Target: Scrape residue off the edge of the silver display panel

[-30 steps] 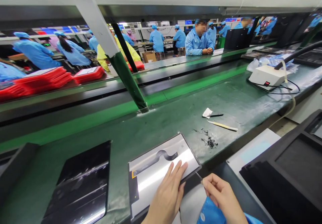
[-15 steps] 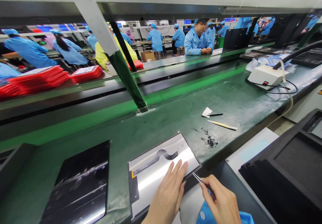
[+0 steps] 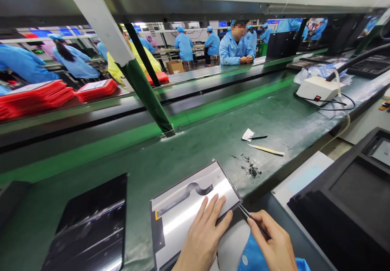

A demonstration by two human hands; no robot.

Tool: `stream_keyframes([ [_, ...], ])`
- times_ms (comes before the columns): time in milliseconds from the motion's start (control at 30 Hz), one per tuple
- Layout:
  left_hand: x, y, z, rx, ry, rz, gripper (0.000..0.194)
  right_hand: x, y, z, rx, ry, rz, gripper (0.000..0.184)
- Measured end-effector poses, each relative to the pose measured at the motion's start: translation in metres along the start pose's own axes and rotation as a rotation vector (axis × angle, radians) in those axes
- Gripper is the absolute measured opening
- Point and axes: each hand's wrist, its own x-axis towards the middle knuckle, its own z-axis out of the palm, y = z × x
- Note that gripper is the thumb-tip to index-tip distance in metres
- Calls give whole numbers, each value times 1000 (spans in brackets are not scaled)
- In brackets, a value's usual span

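Note:
A display panel [image 3: 179,222] with a silvery back lies on the green bench, a dark ribbon cable [image 3: 185,198] curving across it. My left hand [image 3: 207,226] rests on the panel near its right edge, fingers stretched out. In my right hand [image 3: 269,234] is a pair of tweezers [image 3: 246,212], held between thumb and fingers. Its tips are at the panel's near right corner; whether they pinch anything is too small to tell. To the left lies a glossy black panel [image 3: 91,218].
Black scraps [image 3: 252,170], a pale-handled blade-like tool [image 3: 266,150] and a black stick with white paper [image 3: 248,134] lie beyond the panel. A white box [image 3: 318,89] with cords stands farther right. Black trays [image 3: 344,198] are at my right. A green post [image 3: 149,96] rises from the bench.
The tweezer tips have shifted along the panel's edge to its right corner. My left thumb has spread outward over the edge. The whole view has moved slightly.

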Motion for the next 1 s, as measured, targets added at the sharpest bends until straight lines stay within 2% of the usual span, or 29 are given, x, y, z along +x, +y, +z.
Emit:
stream_keyframes([
  [300,1,0,-4,10,12,0,61,-1,1,0,39,-6,36,19],
  [467,1,-3,-4,-15,43,22,54,-2,1,0,35,1,36,19],
  [800,0,-2,-3,-13,14,12,61,-1,-3,0,32,1,14,18],
  [1000,-1,-4,-3,-35,32,30,56,-5,0,2,3,-35,15,19],
])
